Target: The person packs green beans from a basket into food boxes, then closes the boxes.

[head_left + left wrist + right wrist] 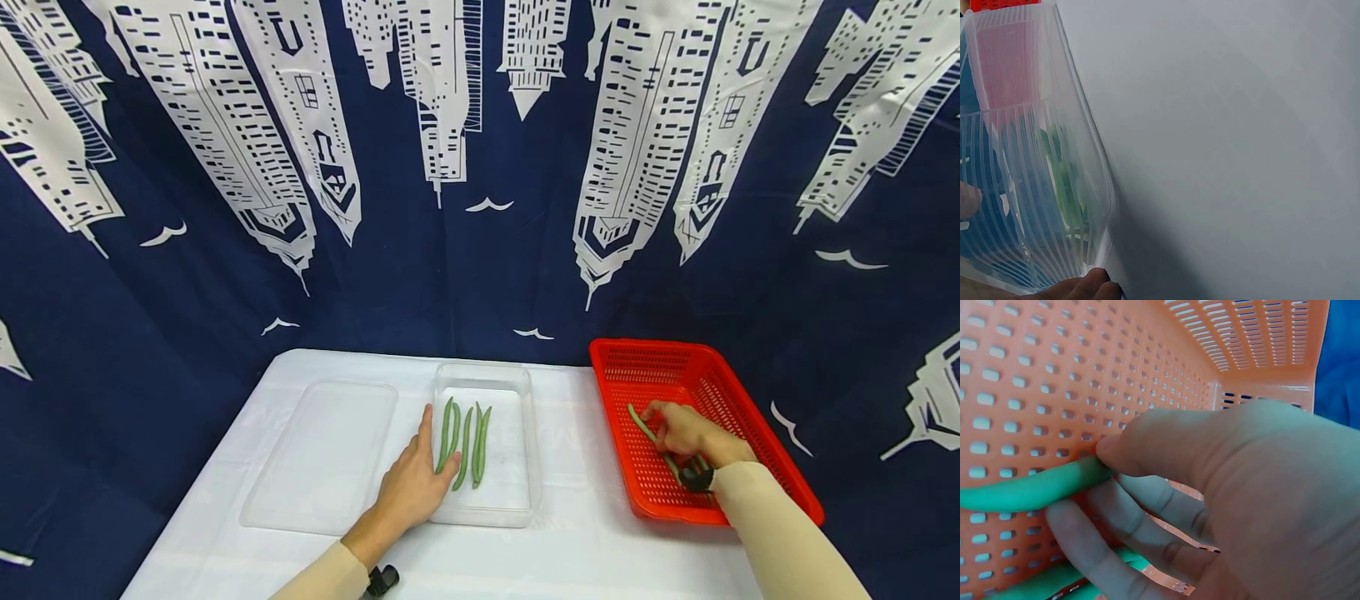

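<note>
My left hand (415, 482) grips the left wall of a clear plastic container (534, 467), its thumb over the rim. Several green beans (465, 450) lie lengthwise inside, toward the left side; through the ribbed wall (1022, 162) they look blurred in the left wrist view. My right hand (686, 432) is down inside a red plastic basket (622, 492). Between thumb and fingers it pinches one end of a green bean (1035, 486). More green beans (1054, 581) lie under the fingers on the basket's perforated bottom, partly hidden by the hand.
A flat translucent lid (322, 458) lies left of the container on the white table (577, 542). Behind the table hangs a dark blue cloth (510, 275) printed with white buildings. The basket stands at the table's right side.
</note>
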`<state>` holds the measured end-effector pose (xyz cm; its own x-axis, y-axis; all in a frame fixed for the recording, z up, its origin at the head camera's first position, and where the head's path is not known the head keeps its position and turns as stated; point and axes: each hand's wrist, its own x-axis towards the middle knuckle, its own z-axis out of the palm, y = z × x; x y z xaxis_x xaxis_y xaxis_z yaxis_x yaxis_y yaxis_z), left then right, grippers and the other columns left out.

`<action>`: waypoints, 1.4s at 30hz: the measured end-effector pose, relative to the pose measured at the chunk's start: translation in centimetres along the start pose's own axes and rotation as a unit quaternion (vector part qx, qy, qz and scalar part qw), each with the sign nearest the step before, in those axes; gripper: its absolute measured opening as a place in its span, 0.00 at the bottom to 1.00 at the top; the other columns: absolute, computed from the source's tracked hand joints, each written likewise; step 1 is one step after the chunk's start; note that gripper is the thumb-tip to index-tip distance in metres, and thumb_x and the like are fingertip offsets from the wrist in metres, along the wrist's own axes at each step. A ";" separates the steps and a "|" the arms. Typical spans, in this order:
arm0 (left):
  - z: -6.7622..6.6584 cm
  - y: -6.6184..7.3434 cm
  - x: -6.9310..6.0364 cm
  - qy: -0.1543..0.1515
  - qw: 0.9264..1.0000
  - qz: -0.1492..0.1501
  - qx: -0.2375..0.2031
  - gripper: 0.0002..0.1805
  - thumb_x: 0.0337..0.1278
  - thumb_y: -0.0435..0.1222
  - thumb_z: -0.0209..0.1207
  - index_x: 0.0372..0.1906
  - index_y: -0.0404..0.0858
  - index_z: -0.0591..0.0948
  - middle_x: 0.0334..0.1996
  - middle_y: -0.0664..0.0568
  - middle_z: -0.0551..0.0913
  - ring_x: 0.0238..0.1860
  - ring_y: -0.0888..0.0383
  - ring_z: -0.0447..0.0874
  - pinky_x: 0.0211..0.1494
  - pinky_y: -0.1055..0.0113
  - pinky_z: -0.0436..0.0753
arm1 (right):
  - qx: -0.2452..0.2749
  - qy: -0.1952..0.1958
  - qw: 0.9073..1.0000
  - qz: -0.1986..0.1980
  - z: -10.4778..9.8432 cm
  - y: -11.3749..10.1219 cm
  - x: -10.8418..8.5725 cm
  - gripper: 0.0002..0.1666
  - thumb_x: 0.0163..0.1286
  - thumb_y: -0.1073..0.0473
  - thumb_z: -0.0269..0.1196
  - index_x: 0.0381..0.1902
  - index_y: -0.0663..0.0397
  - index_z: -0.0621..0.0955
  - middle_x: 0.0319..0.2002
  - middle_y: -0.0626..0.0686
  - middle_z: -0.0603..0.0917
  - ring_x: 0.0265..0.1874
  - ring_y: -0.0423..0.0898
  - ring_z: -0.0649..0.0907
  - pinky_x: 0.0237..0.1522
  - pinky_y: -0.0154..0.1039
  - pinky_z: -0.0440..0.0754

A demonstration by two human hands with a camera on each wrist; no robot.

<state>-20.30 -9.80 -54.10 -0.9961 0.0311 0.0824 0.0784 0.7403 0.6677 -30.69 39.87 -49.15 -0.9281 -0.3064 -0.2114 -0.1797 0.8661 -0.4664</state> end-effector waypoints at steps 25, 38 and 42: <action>0.0 -0.2 0.2 -0.001 1.000 0.006 -0.007 0.54 0.86 0.55 0.63 0.99 0.42 0.48 0.79 0.27 0.81 0.72 0.26 0.88 0.63 0.26 0.89 | -0.011 0.074 0.997 -0.024 -1.0 -4.7 -1.3 0.36 0.67 0.70 0.78 0.71 0.68 0.80 0.36 0.53 0.93 0.32 0.46 0.87 0.38 0.43 0.85; 0.1 -0.5 0.2 -0.002 1.000 0.005 -0.007 0.54 0.86 0.55 0.62 0.99 0.42 0.47 0.79 0.28 0.81 0.73 0.27 0.87 0.63 0.26 0.89 | -0.004 0.119 0.993 -0.027 -0.6 -10.7 -2.8 0.34 0.73 0.67 0.77 0.73 0.66 0.78 0.40 0.56 0.92 0.31 0.46 0.86 0.36 0.43 0.85; 0.1 -0.5 0.2 -0.003 1.000 0.005 -0.007 0.54 0.86 0.55 0.62 0.99 0.42 0.47 0.79 0.28 0.81 0.73 0.27 0.87 0.63 0.26 0.89 | -0.010 0.133 0.991 -0.029 -0.3 -12.1 -3.0 0.34 0.73 0.66 0.76 0.74 0.63 0.79 0.42 0.57 0.91 0.34 0.47 0.86 0.38 0.43 0.85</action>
<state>-20.57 -10.07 -54.53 -0.9955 0.0418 0.0845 0.0881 0.7300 0.6778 -25.84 30.41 -42.65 -0.9687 -0.2431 0.0507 -0.2392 0.8582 -0.4542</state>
